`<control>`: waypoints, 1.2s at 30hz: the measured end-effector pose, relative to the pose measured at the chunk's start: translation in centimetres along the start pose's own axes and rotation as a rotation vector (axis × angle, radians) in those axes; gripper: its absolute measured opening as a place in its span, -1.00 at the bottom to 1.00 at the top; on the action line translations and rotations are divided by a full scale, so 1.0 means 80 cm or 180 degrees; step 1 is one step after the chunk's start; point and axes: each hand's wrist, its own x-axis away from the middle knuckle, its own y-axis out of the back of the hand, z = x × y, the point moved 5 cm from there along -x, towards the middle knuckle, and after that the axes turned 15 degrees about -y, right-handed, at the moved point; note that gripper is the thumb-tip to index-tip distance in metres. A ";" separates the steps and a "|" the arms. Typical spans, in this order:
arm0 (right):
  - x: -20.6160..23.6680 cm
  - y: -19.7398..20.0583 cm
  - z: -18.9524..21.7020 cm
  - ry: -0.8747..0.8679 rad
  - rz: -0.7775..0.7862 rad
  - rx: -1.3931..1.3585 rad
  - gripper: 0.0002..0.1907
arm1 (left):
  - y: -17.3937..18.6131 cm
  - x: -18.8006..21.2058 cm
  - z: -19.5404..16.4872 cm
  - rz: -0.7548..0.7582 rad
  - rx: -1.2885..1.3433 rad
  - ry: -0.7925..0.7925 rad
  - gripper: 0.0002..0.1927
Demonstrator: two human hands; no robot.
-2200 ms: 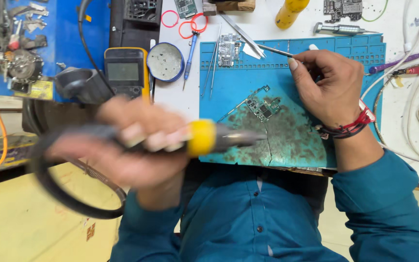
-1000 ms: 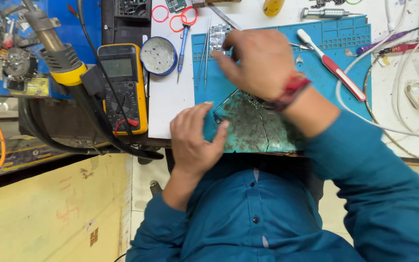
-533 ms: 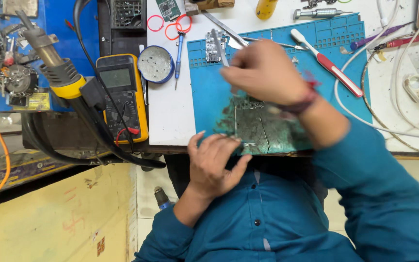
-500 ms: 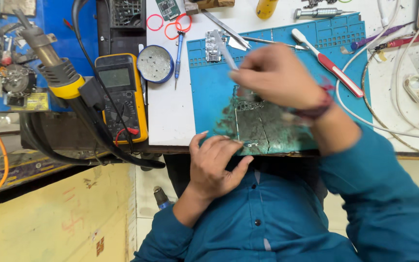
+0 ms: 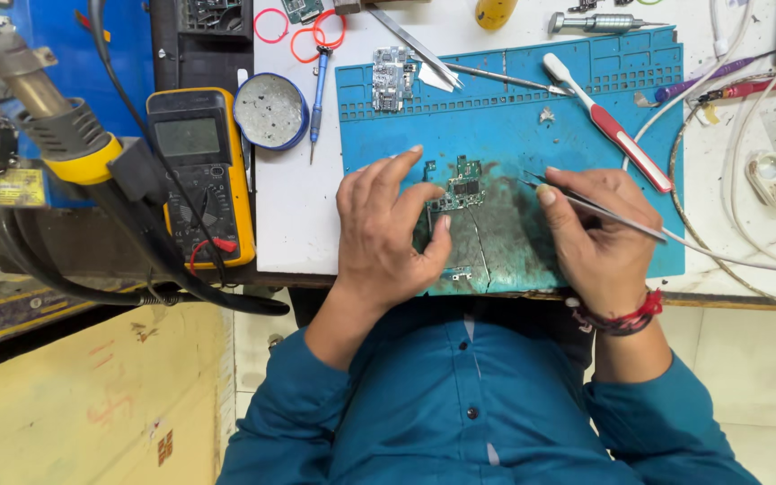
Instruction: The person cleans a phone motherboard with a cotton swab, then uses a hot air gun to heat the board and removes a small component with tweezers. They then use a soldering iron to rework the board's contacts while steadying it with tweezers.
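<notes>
The small circuit board lies flat on the blue work mat, just beyond the left hand, whose grip is loose, fingertips pinning the board's near edge; to the right, the right hand has its grip closed on thin metal tweezers, tips pointing toward the board and just short of it; the board looks light, stiff and thin, its tiny parts fragile, so it is best taken by the bare edges, never by the components; further out from the left grip stands a yellow multimeter on the table.
</notes>
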 end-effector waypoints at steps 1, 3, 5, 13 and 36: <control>0.002 -0.001 0.001 0.0064 0.0015 -0.0040 -0.79 | -0.002 0.000 0.001 0.0027 -0.0006 0.0029 -0.69; 0.009 -0.003 0.005 0.0175 0.0076 -0.0118 -0.81 | -0.003 0.004 0.002 0.0096 -0.0013 0.0116 -0.66; 0.014 -0.013 0.009 0.0166 0.0309 -0.0511 -0.78 | -0.008 0.002 0.000 0.0259 -0.0021 -0.0014 -0.71; 0.016 -0.028 0.016 0.0187 0.0251 -0.0493 -0.84 | -0.013 0.001 -0.006 0.0457 0.0058 -0.0231 -0.73; 0.017 -0.028 0.019 0.0402 0.0261 -0.0333 -0.86 | -0.019 0.003 -0.003 0.0595 -0.0052 -0.0206 -0.73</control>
